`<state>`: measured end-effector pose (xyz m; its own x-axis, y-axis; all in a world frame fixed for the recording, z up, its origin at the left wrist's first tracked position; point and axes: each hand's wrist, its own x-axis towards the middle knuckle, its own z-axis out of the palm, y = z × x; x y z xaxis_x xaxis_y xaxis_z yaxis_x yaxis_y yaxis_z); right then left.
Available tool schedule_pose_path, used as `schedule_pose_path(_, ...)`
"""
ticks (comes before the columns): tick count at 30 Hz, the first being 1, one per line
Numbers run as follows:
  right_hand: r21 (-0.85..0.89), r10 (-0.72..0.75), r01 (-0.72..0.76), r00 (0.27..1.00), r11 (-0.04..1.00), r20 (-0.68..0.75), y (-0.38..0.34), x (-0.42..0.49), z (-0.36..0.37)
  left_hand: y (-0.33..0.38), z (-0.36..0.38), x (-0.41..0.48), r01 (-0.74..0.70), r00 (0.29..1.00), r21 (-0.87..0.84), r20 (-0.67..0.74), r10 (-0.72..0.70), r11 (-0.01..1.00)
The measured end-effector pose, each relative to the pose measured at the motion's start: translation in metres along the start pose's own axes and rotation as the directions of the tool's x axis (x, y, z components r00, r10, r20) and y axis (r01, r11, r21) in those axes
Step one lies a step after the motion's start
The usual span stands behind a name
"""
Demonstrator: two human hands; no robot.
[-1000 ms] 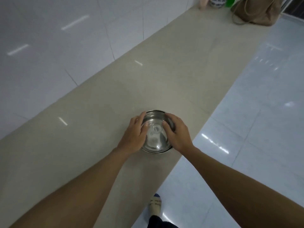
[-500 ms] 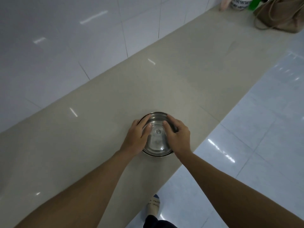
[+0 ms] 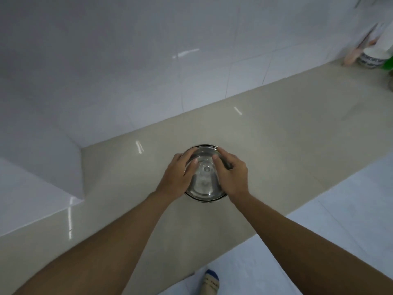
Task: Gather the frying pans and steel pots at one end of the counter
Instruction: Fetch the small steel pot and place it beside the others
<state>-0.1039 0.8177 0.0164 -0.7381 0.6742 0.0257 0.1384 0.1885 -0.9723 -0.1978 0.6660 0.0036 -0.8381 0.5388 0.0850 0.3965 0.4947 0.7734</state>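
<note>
A small steel pot (image 3: pixel 204 184) with a glass lid and a knob in its middle is over the beige counter (image 3: pixel 276 150), near the counter's front edge. My left hand (image 3: pixel 177 176) grips the pot's left side, with the thumb lying on the lid. My right hand (image 3: pixel 230 173) grips the right side in the same way. The pot's side handles are hidden under my palms. I cannot tell whether the pot rests on the counter or is lifted just above it. No frying pan is in view.
A white tiled wall (image 3: pixel 148 71) runs behind the counter, and a white tiled block (image 3: pixel 40 167) closes its left end. At the far right stand a white tub (image 3: pixel 372 59) and a green bottle (image 3: pixel 388 62). My socked foot (image 3: pixel 210 281) is on the white floor below.
My hands have carried the pot leftward along the counter. The counter's left end and the tiled block have come into view, and the brown bag at the far right has left the frame.
</note>
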Motion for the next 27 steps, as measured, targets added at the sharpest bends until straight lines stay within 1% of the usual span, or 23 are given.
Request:
schedule_pose_path(6, 0.046, -0.035, 0.031, 0.995, 0.998, 0.096, -0.038, -0.051, 0.058, -0.019, -0.075, -0.058, 0.005, 0.995, 0.020, -0.095, -0.003, 1.000)
schedule_pose_path(9, 0.084, -0.047, 0.034, 0.987, 0.996, 0.154, -0.057, -0.085, 0.089, -0.028, -0.115, -0.097, -0.007, 0.987, 0.037, -0.161, 0.013, 0.999)
schedule_pose_path(13, 0.124, -0.076, 0.046, 0.964, 0.991, 0.253, -0.083, -0.136, 0.134, -0.044, -0.167, -0.161, 0.023, 0.962, 0.054, -0.273, -0.007, 0.998)
schedule_pose_path(16, 0.139, -0.110, 0.066, 0.937, 0.988, 0.332, -0.102, -0.179, 0.169, -0.059, -0.207, -0.209, 0.058, 0.935, 0.061, -0.353, -0.033, 0.996)
schedule_pose_path(23, 0.199, -0.181, 0.093, 0.853, 0.976, 0.489, -0.137, -0.283, 0.253, -0.095, -0.292, -0.326, 0.215, 0.865, 0.052, -0.474, -0.165, 0.975)
schedule_pose_path(27, 0.232, -0.210, 0.087, 0.785, 0.969, 0.583, -0.154, -0.334, 0.300, -0.114, -0.335, -0.383, 0.293, 0.795, 0.023, -0.561, -0.231, 0.956)
